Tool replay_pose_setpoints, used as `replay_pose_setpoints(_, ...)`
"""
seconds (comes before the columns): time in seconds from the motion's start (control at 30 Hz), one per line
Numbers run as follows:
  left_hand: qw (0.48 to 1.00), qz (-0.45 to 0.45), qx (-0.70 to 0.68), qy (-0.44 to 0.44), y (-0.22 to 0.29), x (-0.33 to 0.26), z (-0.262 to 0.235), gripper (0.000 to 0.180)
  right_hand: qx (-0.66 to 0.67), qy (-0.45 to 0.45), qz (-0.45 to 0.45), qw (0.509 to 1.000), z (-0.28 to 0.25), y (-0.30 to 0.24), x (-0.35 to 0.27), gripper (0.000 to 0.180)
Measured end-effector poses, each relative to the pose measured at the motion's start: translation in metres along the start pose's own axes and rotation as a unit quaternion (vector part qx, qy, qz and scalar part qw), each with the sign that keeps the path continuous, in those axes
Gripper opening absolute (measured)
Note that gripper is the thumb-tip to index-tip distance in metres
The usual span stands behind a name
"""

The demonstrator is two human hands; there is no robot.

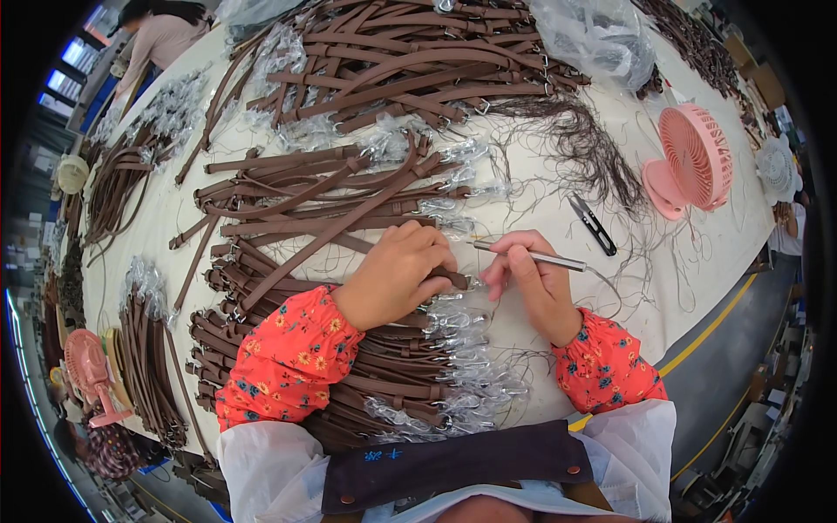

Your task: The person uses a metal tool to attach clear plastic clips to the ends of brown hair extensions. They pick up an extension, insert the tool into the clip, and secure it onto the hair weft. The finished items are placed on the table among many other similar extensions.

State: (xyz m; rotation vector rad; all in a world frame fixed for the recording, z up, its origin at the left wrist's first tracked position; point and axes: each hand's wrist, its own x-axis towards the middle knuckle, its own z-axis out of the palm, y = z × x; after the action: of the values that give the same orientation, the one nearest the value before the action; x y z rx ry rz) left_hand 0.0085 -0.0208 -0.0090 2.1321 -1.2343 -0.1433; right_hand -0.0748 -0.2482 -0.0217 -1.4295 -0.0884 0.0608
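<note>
My left hand (392, 275) is closed on the end of a brown strap (451, 280), fingers and thumb pinching it over a row of similar straps. In my right hand (539, 288) is a slim, pen-shaped metal tool (558, 260) with a thin cord trailing from its back end. Its fine tip points left, a little above the strap end and apart from it. Below my hands lie several brown straps (392, 375) side by side, their right ends in clear plastic wrap (466, 349). Dark thread snips (593, 227) rest to the right of the tool.
A large heap of brown straps (392, 61) covers the far side of the white table (697, 279). Loose dark threads (602, 157) lie beside a pink fan (693, 157). Another pink fan (87, 362) stands at the left. A person (161, 39) leans in at the far left.
</note>
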Motion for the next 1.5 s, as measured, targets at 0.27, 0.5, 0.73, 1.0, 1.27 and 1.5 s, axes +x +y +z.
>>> replay_pose_setpoints(0.27, 0.997, -0.060, -0.043, 0.009, 0.001, -0.003, 0.004, 0.021, -0.005, -0.012, -0.008, 1.000, 0.000, 0.000, -0.001, 0.028)
replay_pose_setpoints(0.5, 0.990, -0.075, -0.118, 0.004, 0.006, 0.001, 0.001, 0.020, 0.018, 0.000, -0.019, 1.000, 0.001, 0.000, 0.001, 0.029)
replay_pose_setpoints(0.73, 0.997, 0.003, -0.081, 0.004, -0.001, -0.001, 0.008, 0.015, 0.062, 0.014, 0.005, 0.998, 0.000, 0.000, 0.003, 0.031)
replay_pose_setpoints(1.0, 0.986, -0.064, -0.152, 0.006, -0.003, 0.000, 0.006, 0.009, 0.007, -0.022, 0.070, 0.997, -0.002, -0.004, 0.002, 0.037)
replay_pose_setpoints(1.27, 0.979, -0.099, -0.176, -0.011, -0.001, 0.001, 0.001, 0.009, -0.009, -0.034, 0.097, 0.995, 0.000, -0.006, 0.002, 0.037)
replay_pose_setpoints(1.5, 0.979, -0.098, -0.176, -0.026, -0.001, 0.001, -0.002, 0.008, -0.005, -0.033, 0.102, 0.994, 0.001, -0.007, 0.002, 0.036)
